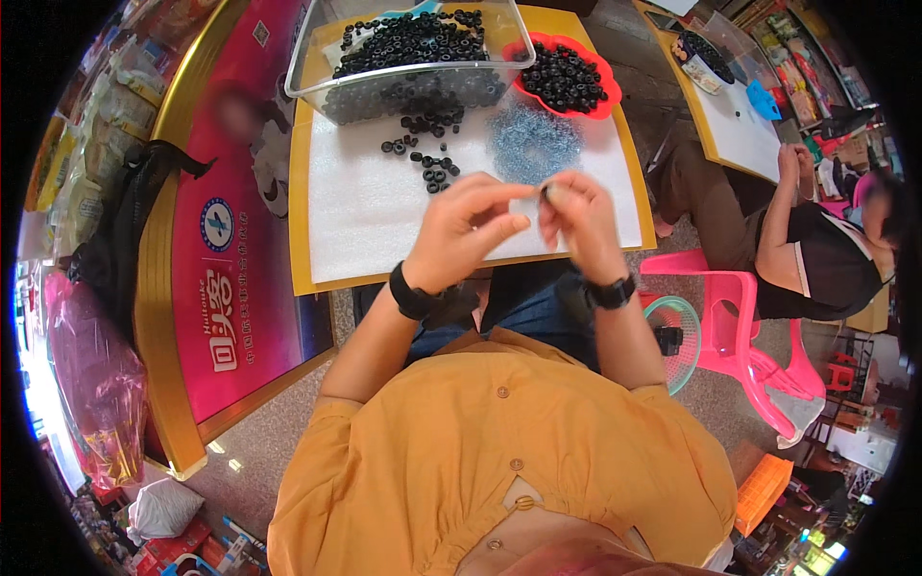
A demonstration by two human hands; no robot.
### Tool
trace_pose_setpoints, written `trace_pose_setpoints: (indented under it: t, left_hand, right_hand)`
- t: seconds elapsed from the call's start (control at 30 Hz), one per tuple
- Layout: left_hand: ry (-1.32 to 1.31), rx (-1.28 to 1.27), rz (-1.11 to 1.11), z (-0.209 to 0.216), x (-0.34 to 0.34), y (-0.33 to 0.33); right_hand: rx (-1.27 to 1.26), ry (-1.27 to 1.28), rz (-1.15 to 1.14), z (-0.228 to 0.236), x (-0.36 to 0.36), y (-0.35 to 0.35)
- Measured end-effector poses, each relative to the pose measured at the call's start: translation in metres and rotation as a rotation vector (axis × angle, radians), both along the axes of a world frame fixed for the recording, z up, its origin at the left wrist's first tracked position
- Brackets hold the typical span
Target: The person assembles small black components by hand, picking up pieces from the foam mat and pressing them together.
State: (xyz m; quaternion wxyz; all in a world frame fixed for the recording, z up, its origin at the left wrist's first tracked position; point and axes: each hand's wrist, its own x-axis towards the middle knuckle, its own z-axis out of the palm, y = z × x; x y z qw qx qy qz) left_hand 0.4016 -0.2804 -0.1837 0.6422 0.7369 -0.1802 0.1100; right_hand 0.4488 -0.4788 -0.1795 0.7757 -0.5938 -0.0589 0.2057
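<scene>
My right hand (582,223) pinches a small black ring-shaped part (545,192) between thumb and fingers, just above the near edge of the white-topped table (365,230). The index finger of my left hand (461,230) stretches across to that part, its tip at or touching it. The left thumb stands apart from the index finger. Beyond my hands, several loose black parts (437,173) lie on the white surface. Near my fingertips sits a heap of pale blue, thin clear pieces (536,142), too fine to make out singly.
A clear plastic bin (317,77) of black parts stands at the back, beside a red scalloped bowl (607,104) holding more. On the left rises a pink panel with a gold frame (158,317). To the right are a pink chair (720,288) and a seated person (816,259) at another table.
</scene>
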Motion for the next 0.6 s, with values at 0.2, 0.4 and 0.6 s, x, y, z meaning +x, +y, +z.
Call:
trace_pose_setpoints:
  t: [0.2,0.4,0.6]
  left_hand:
    - [0.156,-0.276,0.189,0.002,0.009,0.036]
    - [0.166,-0.417,0.350,0.005,0.015,0.061]
    - [0.192,-0.445,0.358,0.001,0.019,0.069]
  right_hand:
    - [-0.548,-0.391,-0.260,-0.019,0.121,-0.029]
    - [-1.136,-0.656,-0.348,-0.029,0.175,-0.042]
    - [-0.807,-0.976,-0.076,-0.026,0.119,0.018]
